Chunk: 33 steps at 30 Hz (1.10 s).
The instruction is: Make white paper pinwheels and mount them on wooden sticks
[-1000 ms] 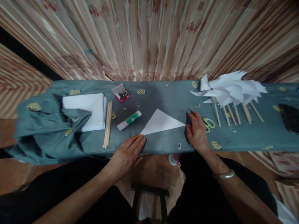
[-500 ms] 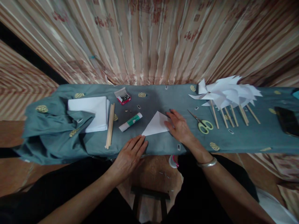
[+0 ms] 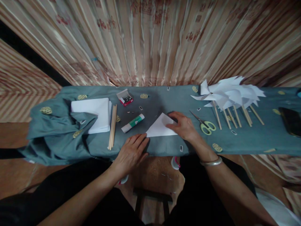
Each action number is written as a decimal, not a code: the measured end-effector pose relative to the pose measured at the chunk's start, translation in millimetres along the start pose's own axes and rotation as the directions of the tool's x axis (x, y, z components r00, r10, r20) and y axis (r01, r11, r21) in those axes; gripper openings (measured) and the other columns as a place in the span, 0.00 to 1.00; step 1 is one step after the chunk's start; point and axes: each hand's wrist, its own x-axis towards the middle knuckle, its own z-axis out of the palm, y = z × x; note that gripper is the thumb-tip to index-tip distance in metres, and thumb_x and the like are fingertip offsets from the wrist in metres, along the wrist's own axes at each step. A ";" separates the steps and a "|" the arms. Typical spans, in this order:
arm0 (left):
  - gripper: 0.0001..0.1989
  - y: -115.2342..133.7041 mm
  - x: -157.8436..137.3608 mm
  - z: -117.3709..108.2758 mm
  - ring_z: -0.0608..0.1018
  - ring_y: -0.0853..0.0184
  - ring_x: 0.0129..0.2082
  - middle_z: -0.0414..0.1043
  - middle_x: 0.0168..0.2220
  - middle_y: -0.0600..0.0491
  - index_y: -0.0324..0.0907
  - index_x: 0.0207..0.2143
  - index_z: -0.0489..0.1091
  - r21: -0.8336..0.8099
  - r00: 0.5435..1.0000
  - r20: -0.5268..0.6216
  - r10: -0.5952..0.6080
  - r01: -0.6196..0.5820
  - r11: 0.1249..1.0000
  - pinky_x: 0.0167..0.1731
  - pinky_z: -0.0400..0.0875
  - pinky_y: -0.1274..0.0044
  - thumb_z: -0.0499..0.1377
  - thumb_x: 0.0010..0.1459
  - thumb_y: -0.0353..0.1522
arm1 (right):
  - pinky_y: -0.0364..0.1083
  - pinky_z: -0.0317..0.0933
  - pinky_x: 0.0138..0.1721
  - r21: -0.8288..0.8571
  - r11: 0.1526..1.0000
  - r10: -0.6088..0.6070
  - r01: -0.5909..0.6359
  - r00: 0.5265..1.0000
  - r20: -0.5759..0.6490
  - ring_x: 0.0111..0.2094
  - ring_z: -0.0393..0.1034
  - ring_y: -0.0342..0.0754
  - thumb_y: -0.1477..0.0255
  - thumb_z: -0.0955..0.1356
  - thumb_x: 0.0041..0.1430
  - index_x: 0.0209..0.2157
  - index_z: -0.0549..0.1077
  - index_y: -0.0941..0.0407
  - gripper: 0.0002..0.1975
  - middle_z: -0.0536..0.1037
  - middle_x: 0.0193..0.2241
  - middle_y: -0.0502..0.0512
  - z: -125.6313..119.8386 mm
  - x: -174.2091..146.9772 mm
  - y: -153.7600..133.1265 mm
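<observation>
Paper triangle [image 3: 160,126] lies flat mid-bench [image 3: 162,148]. Left hand [image 3: 131,150] flat, fingers loosely together, tips at its left corner; right hand [image 3: 184,126] has thumb and fingers parted over the right end, pinching or not, can't tell. Sheet could skew if left hand slips or cloth [image 3: 58,131] shifts. Apex points away from the person; long axis runs left-right.

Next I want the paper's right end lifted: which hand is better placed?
Probably the right hand: it partly covers that end of the white paper, while the left hand is at the opposite corner.
</observation>
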 end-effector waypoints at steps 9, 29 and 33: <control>0.31 -3.6 25.2 -7.7 0.65 0.51 0.62 0.61 0.63 0.38 0.39 0.66 0.50 -0.164 0.983 -0.174 -0.050 0.021 0.986 0.59 0.65 0.56 0.56 0.64 0.35 | 0.43 0.57 0.23 0.552 0.804 0.221 -0.220 0.973 0.065 0.22 0.65 0.42 0.63 0.73 0.43 0.29 0.79 0.56 0.12 0.78 0.22 0.49 -18.4 -8.1 7.1; 0.36 7.7 77.3 5.0 0.70 0.54 0.57 0.65 0.59 0.37 0.38 0.68 0.37 -0.160 0.958 -0.287 -0.011 -0.037 0.986 0.55 0.67 0.58 0.48 0.61 0.23 | 0.44 0.64 0.29 0.625 0.764 -0.037 -0.163 0.955 0.294 0.28 0.69 0.46 0.59 0.70 0.54 0.39 0.81 0.54 0.16 0.80 0.28 0.51 -29.6 -32.5 -9.4; 0.37 4.2 87.3 1.9 0.70 0.53 0.55 0.65 0.58 0.38 0.39 0.69 0.35 -0.143 0.943 -0.331 -0.030 -0.018 0.990 0.55 0.66 0.57 0.49 0.60 0.23 | 0.46 0.67 0.37 0.584 0.811 -0.102 -0.027 0.977 0.188 0.36 0.73 0.49 0.60 0.64 0.63 0.44 0.80 0.52 0.17 0.81 0.36 0.52 -38.3 -43.0 -20.5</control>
